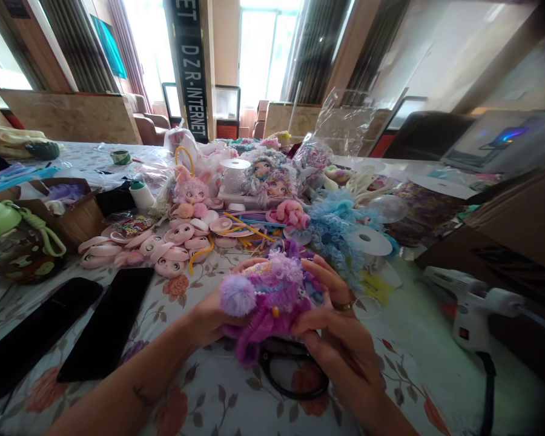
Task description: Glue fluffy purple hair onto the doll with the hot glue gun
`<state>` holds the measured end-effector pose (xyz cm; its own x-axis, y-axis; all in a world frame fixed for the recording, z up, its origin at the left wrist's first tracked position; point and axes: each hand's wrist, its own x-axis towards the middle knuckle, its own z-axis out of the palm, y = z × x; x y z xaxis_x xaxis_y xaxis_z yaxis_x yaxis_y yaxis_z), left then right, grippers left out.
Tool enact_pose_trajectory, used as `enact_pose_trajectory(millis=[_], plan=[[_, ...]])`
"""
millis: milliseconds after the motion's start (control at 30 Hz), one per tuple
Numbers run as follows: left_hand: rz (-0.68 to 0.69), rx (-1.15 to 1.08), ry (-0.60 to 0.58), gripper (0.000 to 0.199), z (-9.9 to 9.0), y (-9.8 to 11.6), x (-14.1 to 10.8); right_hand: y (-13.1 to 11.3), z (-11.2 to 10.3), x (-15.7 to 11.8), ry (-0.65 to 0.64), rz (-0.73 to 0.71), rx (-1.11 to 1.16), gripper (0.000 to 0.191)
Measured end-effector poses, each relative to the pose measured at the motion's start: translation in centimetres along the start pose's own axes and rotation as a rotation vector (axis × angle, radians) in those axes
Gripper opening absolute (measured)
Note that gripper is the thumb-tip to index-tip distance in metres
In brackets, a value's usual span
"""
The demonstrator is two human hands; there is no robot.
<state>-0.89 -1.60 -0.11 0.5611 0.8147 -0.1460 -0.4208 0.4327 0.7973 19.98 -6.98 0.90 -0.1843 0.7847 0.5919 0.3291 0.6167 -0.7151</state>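
Between my two hands I hold a fluffy purple doll (277, 290) with curly lilac trim, a pale purple pom-pom (238, 295) and fuzzy magenta strands hanging below. My left hand (211, 312) grips it from the left, its fingers mostly hidden behind the doll. On the other side, my right hand (338, 321) presses thumb and fingertips against the doll's right edge; a ring shows on one finger. Black-framed glasses (295, 396) lie on the flowered tablecloth just under the doll.
Pink bunny-eared doll faces (170, 260) lie beyond my left hand, near a finished pink doll (191, 191). Blue curly yarn (333, 218) is heaped behind my right hand. A white glue gun (472, 309) stands at right beside a cardboard box (504, 242). Two black phones (109, 327) lie at left.
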Motion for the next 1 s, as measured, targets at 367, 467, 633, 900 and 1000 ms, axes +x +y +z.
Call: enact_pose_trajectory(millis=[367,467,633,900,1000], plan=[[0.009,-0.016,-0.034,0.042,0.3,0.1,0.0,-0.4,-0.2,0.7,0.012,0.027,-0.078,0.024],[0.02,-0.032,-0.058,0.04,0.2,0.1,0.1,-0.4,-0.2,0.7,-0.035,0.033,-0.067,0.027],[0.002,-0.026,-0.094,0.043,-0.1,-0.3,0.2,-0.2,0.2,1.6,-0.055,0.131,0.126,0.028],[-0.004,-0.05,-0.076,0.052,-0.2,-0.5,0.2,0.1,-0.4,1.9,-0.029,0.138,0.199,0.032],[-0.019,-0.067,-0.053,0.055,-0.2,-0.5,0.2,-0.1,-0.9,1.4,0.012,0.067,0.205,0.028]])
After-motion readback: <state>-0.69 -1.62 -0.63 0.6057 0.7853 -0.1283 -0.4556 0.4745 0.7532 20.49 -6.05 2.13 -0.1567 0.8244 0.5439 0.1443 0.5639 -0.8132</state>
